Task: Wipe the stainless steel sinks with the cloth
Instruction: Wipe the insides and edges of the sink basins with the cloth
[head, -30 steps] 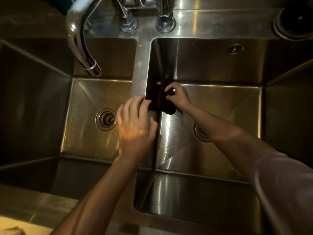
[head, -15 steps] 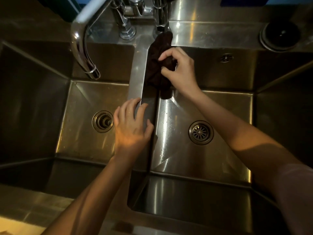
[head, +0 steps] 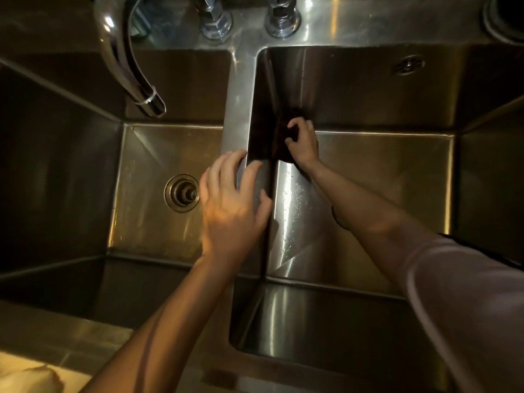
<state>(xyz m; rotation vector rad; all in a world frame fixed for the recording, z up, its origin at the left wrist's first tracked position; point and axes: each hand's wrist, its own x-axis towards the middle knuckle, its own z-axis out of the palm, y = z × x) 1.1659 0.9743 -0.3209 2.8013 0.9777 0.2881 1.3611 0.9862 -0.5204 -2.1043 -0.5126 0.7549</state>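
Cloth, gripped in my right hand, now back down the divider wall from its top edge; left hand, fingers spread, braces the divider; right sink wiping ongoing.

Commercial kitchen wash station: deep twin stainless steel sinks, gooseneck faucet at eleven o'clock.

Faucet spout: curved chrome, arcs over the left basin, its mouth pointing down, a pale band near the tip.
Tap bases: two chrome fittings stand on the back ledge, side by side.
Round dark fitting: at the top right corner, cut by the picture's edge.
Pale cloth-like item: at the bottom left corner, blurred, brightly lit.
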